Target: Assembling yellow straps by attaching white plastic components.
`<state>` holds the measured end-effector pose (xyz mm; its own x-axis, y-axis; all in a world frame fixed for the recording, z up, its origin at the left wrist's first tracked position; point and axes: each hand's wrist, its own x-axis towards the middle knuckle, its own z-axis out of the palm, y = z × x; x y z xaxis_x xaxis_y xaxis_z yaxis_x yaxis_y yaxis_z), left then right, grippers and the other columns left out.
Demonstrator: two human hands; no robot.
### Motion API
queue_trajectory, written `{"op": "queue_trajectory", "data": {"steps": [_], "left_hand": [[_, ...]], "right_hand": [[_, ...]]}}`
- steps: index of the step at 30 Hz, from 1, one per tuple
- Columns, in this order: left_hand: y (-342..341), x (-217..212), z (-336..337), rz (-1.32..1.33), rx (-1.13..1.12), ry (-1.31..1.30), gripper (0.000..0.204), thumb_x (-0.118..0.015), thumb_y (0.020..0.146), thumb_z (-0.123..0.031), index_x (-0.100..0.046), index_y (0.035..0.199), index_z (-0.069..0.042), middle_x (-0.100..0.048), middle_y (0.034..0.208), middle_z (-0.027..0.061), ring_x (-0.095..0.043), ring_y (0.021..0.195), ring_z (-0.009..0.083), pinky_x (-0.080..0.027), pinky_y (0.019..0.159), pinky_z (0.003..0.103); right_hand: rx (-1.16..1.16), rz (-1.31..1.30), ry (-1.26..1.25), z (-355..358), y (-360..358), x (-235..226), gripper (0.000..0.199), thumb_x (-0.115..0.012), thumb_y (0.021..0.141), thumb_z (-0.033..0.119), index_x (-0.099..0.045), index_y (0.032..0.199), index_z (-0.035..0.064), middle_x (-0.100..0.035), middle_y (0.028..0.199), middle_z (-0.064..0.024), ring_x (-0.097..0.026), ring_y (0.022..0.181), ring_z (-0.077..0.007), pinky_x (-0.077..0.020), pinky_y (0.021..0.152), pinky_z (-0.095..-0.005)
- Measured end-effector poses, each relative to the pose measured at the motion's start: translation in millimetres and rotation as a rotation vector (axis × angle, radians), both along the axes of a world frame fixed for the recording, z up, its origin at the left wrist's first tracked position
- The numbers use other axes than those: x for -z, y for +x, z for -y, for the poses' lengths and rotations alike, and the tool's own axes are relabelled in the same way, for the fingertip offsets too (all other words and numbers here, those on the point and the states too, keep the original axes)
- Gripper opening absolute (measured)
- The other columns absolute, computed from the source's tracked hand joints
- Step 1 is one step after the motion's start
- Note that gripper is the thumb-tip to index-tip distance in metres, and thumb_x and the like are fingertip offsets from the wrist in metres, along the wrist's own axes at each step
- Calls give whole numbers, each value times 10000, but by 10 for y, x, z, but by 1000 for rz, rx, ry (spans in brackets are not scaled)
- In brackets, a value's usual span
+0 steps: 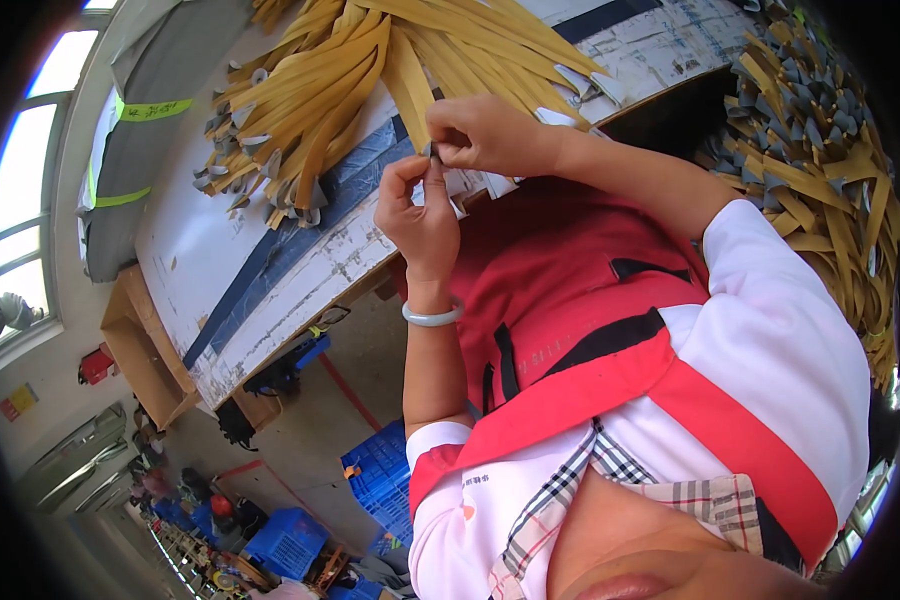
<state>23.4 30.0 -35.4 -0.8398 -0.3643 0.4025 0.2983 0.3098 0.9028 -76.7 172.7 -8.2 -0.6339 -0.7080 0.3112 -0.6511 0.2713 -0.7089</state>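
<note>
My left hand (pixel 422 222) and my right hand (pixel 494 138) meet at the near edge of the white table. Both are closed in a pinch, fingertips touching, on the small grey end of a mustard-yellow fabric strip (pixel 404 82). That strip runs back from my fingers into a fanned pile of like strips (pixel 320 85) on the tabletop. Many strips in the pile have grey tips, which hang toward the left and near side. My fingers partly hide the end being held. A pale bangle (pixel 433 314) circles my left wrist.
Dark blue tape (pixel 235 300) crosses the worn white table (pixel 195 235). A large heap of grey-tipped strips (pixel 820 170) hangs at the right. A cardboard box (pixel 135 330) is by the table's left end; blue crates (pixel 382 475) stand on the floor. Grey covered bundles (pixel 135 150) stand at far left.
</note>
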Motion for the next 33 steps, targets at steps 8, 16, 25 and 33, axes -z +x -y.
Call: {"op": "queue_trajectory", "data": {"steps": [8, 16, 25, 33], "left_hand": [[-59, -152, 329, 121, 294, 147, 73, -615, 922, 50, -643, 989, 41, -643, 875, 53, -629, 735, 106, -524, 675, 238], [66, -298, 396, -71, -28, 112, 71, -592, 914, 77, -581, 915, 6, -633, 838, 78, -626, 669, 132, -525, 624, 248], [53, -101, 1014, 60, -165, 234, 121, -633, 941, -16, -643, 1058, 12, -657, 982, 65, -643, 844, 131, -561, 733, 261], [29, 139, 304, 168, 277, 109, 242, -700, 783, 76, -674, 1007, -13, -664, 1055, 83, -619, 989, 178, -476, 891, 293]], "right_hand": [[-178, 352, -475, -69, 8, 153, 103, -655, 941, 104, -634, 991, 17, -660, 833, -33, -622, 737, -86, -502, 658, -243], [104, 712, -412, -128, -131, 132, 250, -677, 947, 287, -648, 869, 51, -571, 710, 37, -569, 673, -41, -474, 641, -209], [-290, -193, 328, -4, -80, 412, 98, -614, 874, 99, -598, 970, 89, -559, 1011, -96, -623, 893, -337, -515, 749, -415], [-323, 240, -197, -49, -158, 262, 37, -578, 918, 28, -557, 921, 59, -525, 888, -29, -603, 758, -166, -486, 652, -290]]}}
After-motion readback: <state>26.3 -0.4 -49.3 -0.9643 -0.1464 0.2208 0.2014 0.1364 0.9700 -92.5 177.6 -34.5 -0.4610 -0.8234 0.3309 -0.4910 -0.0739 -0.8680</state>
